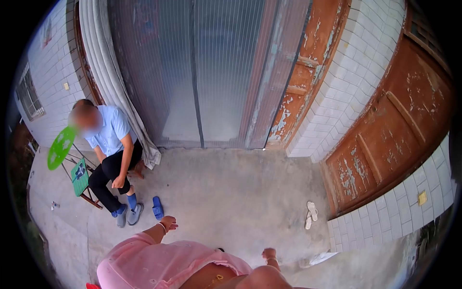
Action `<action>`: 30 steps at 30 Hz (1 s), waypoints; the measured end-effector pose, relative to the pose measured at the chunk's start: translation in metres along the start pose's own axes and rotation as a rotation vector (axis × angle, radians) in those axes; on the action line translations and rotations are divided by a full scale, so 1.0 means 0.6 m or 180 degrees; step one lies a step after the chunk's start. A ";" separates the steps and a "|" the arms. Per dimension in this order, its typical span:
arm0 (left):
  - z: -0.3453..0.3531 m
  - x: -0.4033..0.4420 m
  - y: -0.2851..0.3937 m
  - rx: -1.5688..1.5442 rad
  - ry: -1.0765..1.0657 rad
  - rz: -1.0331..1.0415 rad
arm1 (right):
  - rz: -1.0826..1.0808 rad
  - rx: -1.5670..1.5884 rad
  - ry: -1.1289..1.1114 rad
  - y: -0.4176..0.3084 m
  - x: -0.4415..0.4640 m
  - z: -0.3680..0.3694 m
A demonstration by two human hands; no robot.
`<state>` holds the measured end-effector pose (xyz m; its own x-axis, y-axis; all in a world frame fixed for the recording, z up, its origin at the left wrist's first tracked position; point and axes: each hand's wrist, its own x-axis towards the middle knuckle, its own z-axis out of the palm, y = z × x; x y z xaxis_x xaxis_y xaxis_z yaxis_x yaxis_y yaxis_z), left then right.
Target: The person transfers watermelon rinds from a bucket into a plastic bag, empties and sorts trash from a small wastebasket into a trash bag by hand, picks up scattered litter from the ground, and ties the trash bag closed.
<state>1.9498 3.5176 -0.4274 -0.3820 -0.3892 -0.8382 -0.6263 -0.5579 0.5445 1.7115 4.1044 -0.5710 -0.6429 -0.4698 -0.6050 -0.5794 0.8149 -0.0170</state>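
Observation:
My left hand (pixel 169 223) hangs over the concrete floor with its fingers apart and nothing in them. A band circles that wrist. Nearest to this hand is a blue slipper (pixel 157 208) on the floor, just beyond it and to its left. My right hand (pixel 269 253) hangs low on the other side of my body, with a band at its wrist. It looks small and blurred, so I cannot make out its fingers or anything in them. Pink clothing (pixel 163 262) covers my upper body between the two arms.
A seated person (pixel 113 135) in a light blue shirt is at the left, beside a green folding chair (pixel 79 177) and a green fan-shaped object (pixel 61 148). Pale sandals (pixel 311 215) lie at the right. A mesh door curtain (pixel 192 72) and peeling wooden door (pixel 390 125) stand ahead.

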 end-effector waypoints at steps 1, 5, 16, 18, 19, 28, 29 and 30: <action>0.013 0.001 0.027 -0.0052 -0.0055 -0.0037 | 0.0196 0.0951 0.0245 0.024 0.077 -0.011; 0.044 0.012 0.116 -0.0300 0.0071 -0.0126 | 0.0943 0.4579 0.0189 -0.049 0.122 -0.323; -0.091 0.210 0.397 0.0273 0.1116 0.0892 | -0.0317 0.3875 0.0174 -0.277 0.578 -0.806; -0.137 0.265 0.480 0.4016 0.1076 0.2713 | -0.0827 0.3097 0.0718 -0.368 0.619 -0.928; -0.136 0.291 0.550 0.4268 0.1206 0.2860 | -0.1223 0.2620 0.1186 -0.415 0.647 -0.977; 0.059 0.178 1.282 0.1144 0.1267 0.4198 | -0.2992 0.1940 0.2394 -0.754 0.783 -1.514; 0.078 0.164 1.354 0.1271 0.1301 0.4529 | -0.3253 0.1851 0.2534 -0.781 0.819 -1.564; 0.097 0.146 1.421 0.1447 0.1221 0.4745 | -0.3516 0.1749 0.2674 -0.804 0.853 -1.610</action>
<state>1.3429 3.0505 -0.0387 -0.6664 -0.5517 0.5016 -0.0361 0.6958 0.7173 1.1783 3.1429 -0.1033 -0.2208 -0.8168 0.5330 -0.8201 -0.1403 -0.5547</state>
